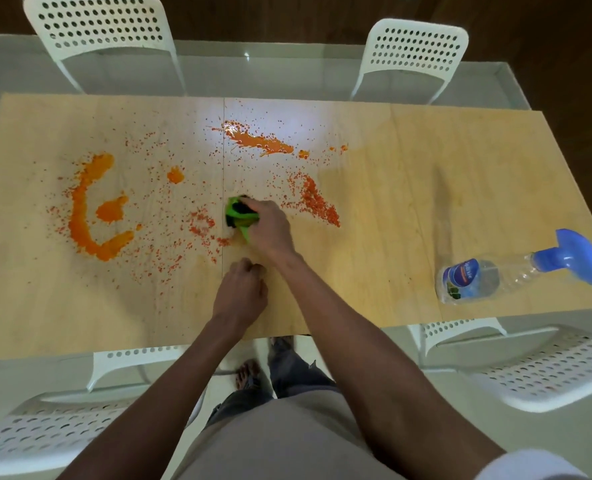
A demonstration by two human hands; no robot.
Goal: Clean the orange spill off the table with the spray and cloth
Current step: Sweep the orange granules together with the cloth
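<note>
Orange spill covers the pale wooden table: a thick curved streak at the left, a puddle at the far centre, and a gritty patch to the right of my hand. My right hand presses a bunched green cloth onto the table centre. My left hand rests curled on the table just nearer me, holding nothing. A clear spray bottle with a blue trigger head lies on its side at the right, apart from both hands.
Two white perforated chairs stand at the table's far side. Two more stand on my side, left and right of my legs. The wooden surface lies on a glass top that extends beyond it.
</note>
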